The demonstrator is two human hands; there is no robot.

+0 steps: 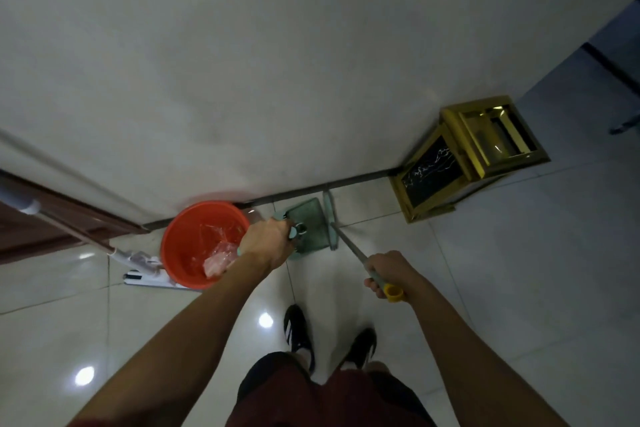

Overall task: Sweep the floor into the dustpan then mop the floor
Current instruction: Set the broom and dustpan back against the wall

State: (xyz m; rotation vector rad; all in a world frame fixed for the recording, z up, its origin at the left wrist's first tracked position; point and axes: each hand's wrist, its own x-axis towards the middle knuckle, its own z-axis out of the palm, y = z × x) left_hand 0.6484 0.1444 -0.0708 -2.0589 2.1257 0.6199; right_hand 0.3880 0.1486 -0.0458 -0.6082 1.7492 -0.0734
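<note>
While the person stands facing the wall, the left hand (pixel 266 241) has its grip clamped on the dustpan handle (pixel 297 231), the green dustpan (pixel 308 224) resting on the floor (pixel 519 270) by the skirting. The right hand's (pixel 389 274) grip is wrapped round the broom handle (pixel 349 246), the broom head (pixel 329 215) just beside the pan. Sweeping looks to be under way or nearly finished; whether dirt lies in the pan cannot be told. Mopping seems untouched: the mop (pixel 138 262) leans beside the red bucket (pixel 180 243).
</note>
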